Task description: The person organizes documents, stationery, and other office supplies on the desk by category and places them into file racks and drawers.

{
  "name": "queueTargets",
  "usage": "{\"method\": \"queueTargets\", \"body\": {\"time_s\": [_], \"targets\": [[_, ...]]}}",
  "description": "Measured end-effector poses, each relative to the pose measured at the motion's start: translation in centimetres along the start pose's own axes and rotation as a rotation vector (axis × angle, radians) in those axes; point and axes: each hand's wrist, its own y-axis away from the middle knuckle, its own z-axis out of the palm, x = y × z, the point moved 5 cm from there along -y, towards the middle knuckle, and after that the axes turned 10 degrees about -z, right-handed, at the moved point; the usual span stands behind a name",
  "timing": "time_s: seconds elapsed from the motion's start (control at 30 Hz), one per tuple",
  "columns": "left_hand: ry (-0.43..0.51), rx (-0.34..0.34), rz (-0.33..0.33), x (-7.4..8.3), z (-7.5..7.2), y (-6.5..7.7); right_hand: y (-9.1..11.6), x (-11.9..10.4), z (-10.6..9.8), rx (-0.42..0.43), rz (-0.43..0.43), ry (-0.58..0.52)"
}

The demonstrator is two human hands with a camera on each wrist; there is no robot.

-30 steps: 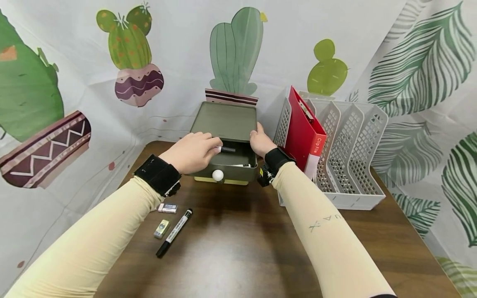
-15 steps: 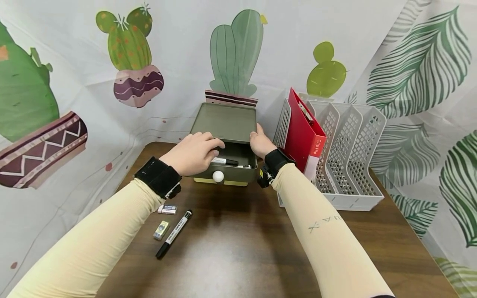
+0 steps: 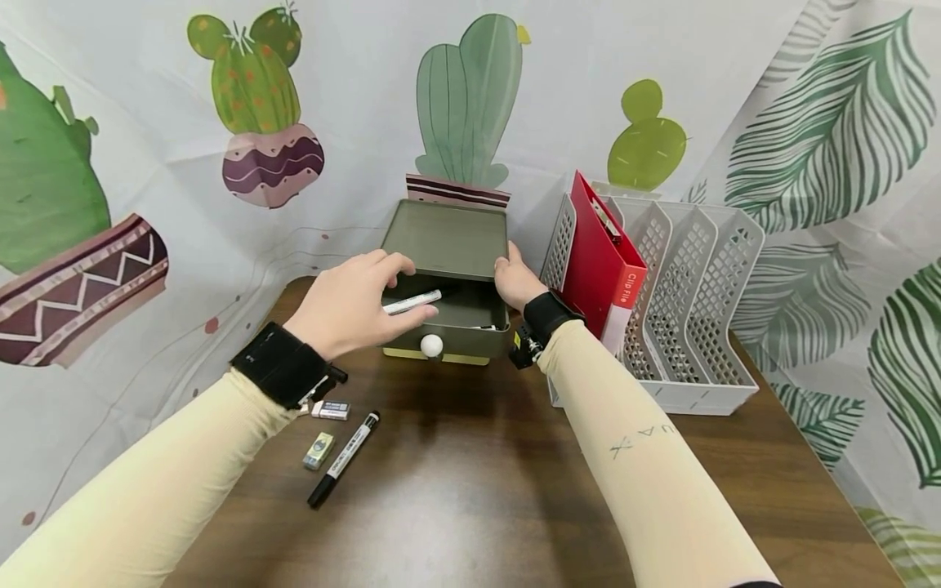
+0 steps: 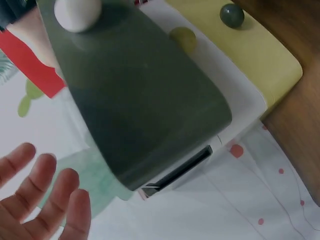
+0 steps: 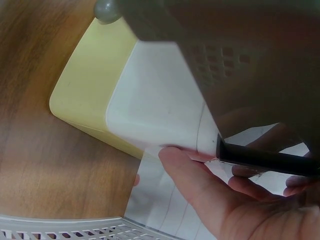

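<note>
My left hand hovers at the front left of the pulled-out green drawer. Its fingers are spread and hold nothing. Between thumb and index finger, in the head view, a white marker shows inside the drawer, its near end hidden by the hand. Another white pen-like item lies along the drawer's front wall, partly hidden. At the right side of the small drawer cabinet, my right hand rests, thumb straight against the white layer.
On the dark wooden table lie a black-and-white marker, a yellow eraser and a white-blue eraser. A grey file rack with a red clip file stands right of the cabinet. A printed cloth hangs behind.
My left hand has let go of the marker inside the drawer, drawn back to the left and spread its fingers. The marker now lies at a different slant. My right hand stays in place.
</note>
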Motion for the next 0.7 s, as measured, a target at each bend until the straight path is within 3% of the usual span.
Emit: {"method": "queueTargets", "body": {"time_s": [0.2,0.4,0.53,0.7], "targets": [[-0.041,0.056,-0.019,-0.1,-0.5,3.6,-0.1,0.0,0.0,-0.005,-0.003,-0.013],[-0.099,0.029,-0.016,-0.7,0.8,6.7,0.0,0.0,0.1,-0.012,0.003,-0.016],[-0.141,-0.032,-0.005,-1.4,3.5,8.4,0.1,0.0,0.0,-0.013,0.000,-0.009],[-0.232,-0.172,-0.043,-3.2,8.6,10.8,0.0,0.0,0.1,-0.010,-0.001,-0.018]]}}
